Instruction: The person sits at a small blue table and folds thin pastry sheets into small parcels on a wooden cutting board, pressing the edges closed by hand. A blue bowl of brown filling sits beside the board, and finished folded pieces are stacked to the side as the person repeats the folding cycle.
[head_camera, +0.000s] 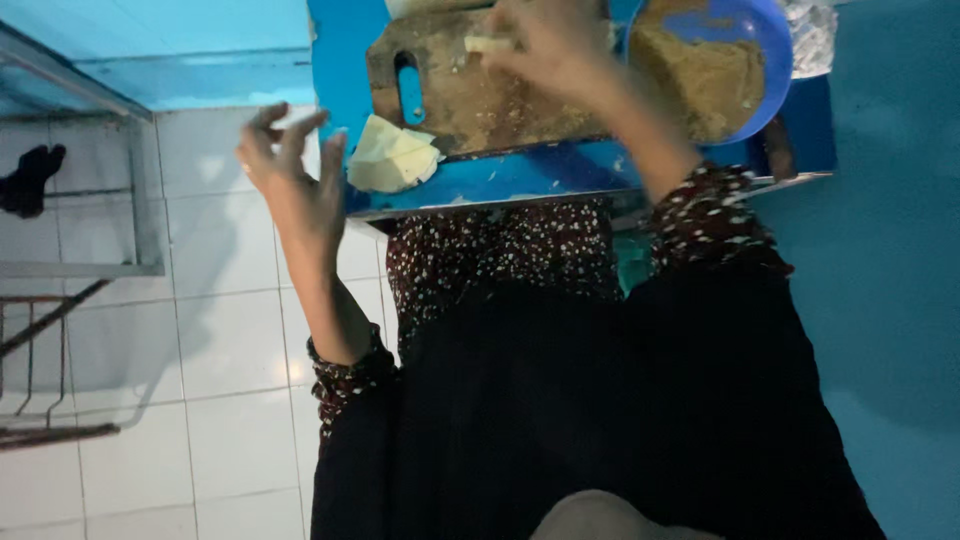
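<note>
Hidden and cut off: the top of the wooden cutting board (470, 100) is cropped by the upper edge, and much of its right part is covered by the right hand (550, 45). The blue bowl (765, 60) is cut off at the top too, and the pale crumpled thing behind it at the corner cannot be made out.
Right hand: it is laid over the board, with fingers bent down around a small pale piece (488, 44); whether the piece is pinched or only touched cannot be told, as the fingertips are blurred and partly cropped.
Left hand: the left hand (290, 170) is held in the air beside the table's left edge, fingers spread and slightly curled, nothing gripped in them.
Pale slices: a small heap of thin yellowish slices (392, 155) is seen just off the board's lower left corner, on the table, near the left hand but apart from it.
Bowl contents: a brownish, grainy mass is held in the bowl; its kind cannot be told.
Surface: a blue table (520, 175) with worn, scuffed paint along its front edge is used.
Room: white floor tiles (220, 340) are seen at the left, a metal rack (70, 260) at the far left, and blue walls above and at the right.
Clothing: dark dotted sleeves and a dark garment fill the lower middle.
</note>
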